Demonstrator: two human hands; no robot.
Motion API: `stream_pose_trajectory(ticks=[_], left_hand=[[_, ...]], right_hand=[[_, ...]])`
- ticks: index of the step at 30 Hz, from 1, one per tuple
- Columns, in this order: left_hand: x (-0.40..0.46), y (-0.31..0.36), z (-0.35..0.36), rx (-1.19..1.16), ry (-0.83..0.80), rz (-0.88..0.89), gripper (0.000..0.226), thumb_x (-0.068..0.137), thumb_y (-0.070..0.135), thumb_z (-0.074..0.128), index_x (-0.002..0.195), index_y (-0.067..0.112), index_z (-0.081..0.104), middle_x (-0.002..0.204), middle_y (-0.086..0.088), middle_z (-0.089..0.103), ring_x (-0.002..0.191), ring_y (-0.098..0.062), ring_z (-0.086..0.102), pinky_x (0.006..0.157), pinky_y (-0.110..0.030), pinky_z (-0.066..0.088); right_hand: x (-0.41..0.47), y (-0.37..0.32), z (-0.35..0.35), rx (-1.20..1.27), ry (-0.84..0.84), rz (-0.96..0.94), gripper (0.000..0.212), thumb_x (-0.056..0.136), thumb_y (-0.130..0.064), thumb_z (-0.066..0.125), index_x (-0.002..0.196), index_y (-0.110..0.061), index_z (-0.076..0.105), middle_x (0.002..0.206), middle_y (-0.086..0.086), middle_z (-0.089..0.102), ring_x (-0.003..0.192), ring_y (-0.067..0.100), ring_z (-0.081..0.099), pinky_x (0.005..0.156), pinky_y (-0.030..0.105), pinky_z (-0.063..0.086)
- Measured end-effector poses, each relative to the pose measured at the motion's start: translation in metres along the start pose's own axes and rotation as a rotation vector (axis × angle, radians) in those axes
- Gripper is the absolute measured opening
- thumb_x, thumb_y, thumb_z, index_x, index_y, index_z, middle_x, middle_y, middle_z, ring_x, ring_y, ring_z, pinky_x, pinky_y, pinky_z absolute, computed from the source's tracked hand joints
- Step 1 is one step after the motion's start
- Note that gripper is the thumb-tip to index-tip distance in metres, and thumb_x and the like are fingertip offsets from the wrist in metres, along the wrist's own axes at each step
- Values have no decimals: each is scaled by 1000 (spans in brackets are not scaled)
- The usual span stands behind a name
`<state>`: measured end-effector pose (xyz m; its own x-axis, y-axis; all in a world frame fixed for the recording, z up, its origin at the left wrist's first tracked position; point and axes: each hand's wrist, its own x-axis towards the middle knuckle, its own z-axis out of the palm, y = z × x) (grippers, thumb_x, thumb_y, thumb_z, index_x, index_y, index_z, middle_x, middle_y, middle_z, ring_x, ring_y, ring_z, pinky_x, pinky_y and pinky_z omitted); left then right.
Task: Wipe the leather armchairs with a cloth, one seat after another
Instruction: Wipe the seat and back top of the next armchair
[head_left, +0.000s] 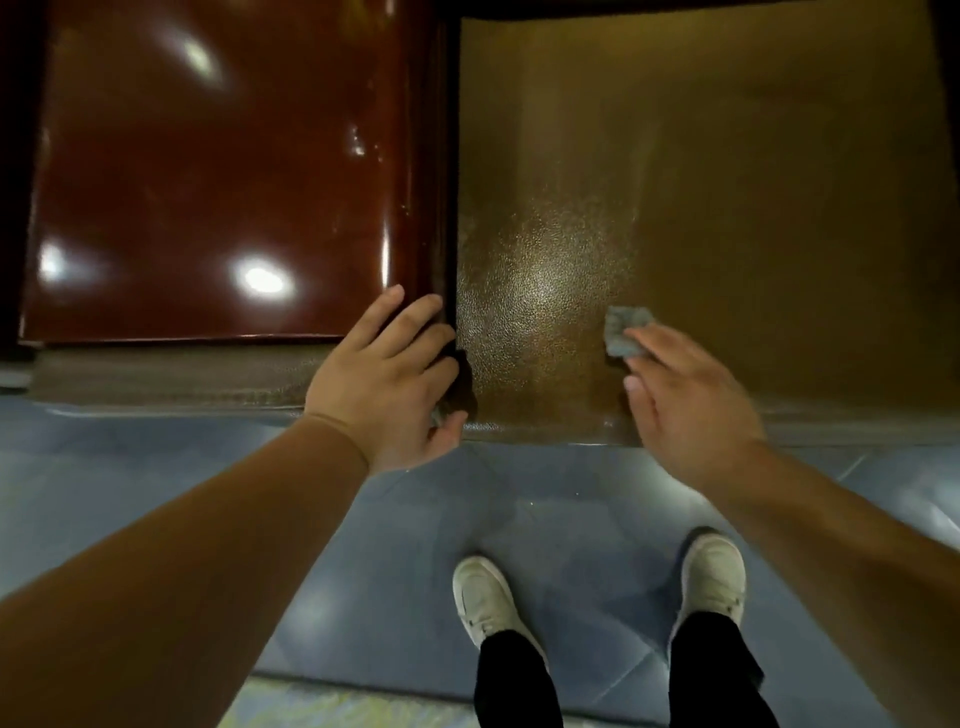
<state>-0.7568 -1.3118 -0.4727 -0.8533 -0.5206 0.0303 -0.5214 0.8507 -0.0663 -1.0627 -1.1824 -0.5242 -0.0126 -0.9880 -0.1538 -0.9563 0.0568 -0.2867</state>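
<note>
The seat (727, 208) of the armchair fills the right of the view, and a cloth (623, 332) lies on it near its front edge, under the fingers of the right hand (691, 400). To the seat's left, touching its left edge, runs a glossy wooden top (208, 182); the left hand (384, 379) rests at that top's front right corner, fingers across the seam between top and seat. Before the seat's front edge lies the tiled floor (130, 467), where two shoes (485, 603) stand side by side, apart, below the seat.
</note>
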Motion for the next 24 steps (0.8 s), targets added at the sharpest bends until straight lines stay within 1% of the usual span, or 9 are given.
stream_pose_trajectory(ticks=[2,4,8,10,12,15,18,21,24], left_hand=[[1,-1,-1,-6,-15,2,49,87,53,61,106,11,80,124,-11,71,140,-38,52,125,-58,26],[0,-1,-1,-12,-26,12,49,86,53,61,104,11,80,124,-11,71,140,-39,52,125,-59,26],[-1,-1,1,-3,-18,29,51,88,53,59,105,10,79,124,-11,71,141,-39,51,124,-60,25],[-2,-2,4,-1,2,26,50,89,53,58,104,10,79,124,-12,71,140,-39,51,124,-61,25],[-2,-1,5,16,15,22,50,89,53,58,103,10,78,123,-12,71,140,-39,52,124,-61,25],[-1,-1,5,10,40,28,48,89,52,59,100,9,78,122,-12,71,139,-40,52,123,-61,26],[-1,-1,6,26,46,27,46,88,51,61,99,9,78,122,-12,71,139,-40,52,124,-61,25],[0,-2,6,30,42,25,46,88,51,61,99,10,78,122,-12,71,138,-40,53,124,-61,25],[0,-1,5,33,27,21,46,88,52,61,100,10,77,122,-12,71,138,-40,53,125,-59,25]], right_hand=[[-10,-33,22,55,71,123,52,105,-32,35,136,1,62,153,16,50,145,37,42,121,50,34],[-30,-75,49,144,74,80,50,106,-33,38,143,-6,59,157,13,46,145,36,41,119,52,35],[-47,-83,53,88,-61,-55,51,105,-37,41,150,-16,51,152,7,44,128,27,46,99,45,48],[-49,-57,51,16,11,26,50,102,-33,48,148,-12,53,139,14,49,117,33,50,89,48,52],[-54,-26,47,-49,94,134,49,101,-31,49,144,-8,55,128,19,49,111,36,50,87,49,53],[-63,-6,38,-66,162,348,48,101,-31,47,139,-5,60,130,21,52,113,37,50,96,48,48],[-48,-23,47,29,283,443,46,95,-21,56,136,-2,62,132,25,53,111,43,53,94,49,50],[-13,-71,60,109,319,328,58,80,-5,72,136,-7,56,126,22,56,98,39,55,84,41,53],[14,-101,63,111,196,9,61,69,4,77,127,-10,68,122,12,58,90,29,51,75,38,54]])
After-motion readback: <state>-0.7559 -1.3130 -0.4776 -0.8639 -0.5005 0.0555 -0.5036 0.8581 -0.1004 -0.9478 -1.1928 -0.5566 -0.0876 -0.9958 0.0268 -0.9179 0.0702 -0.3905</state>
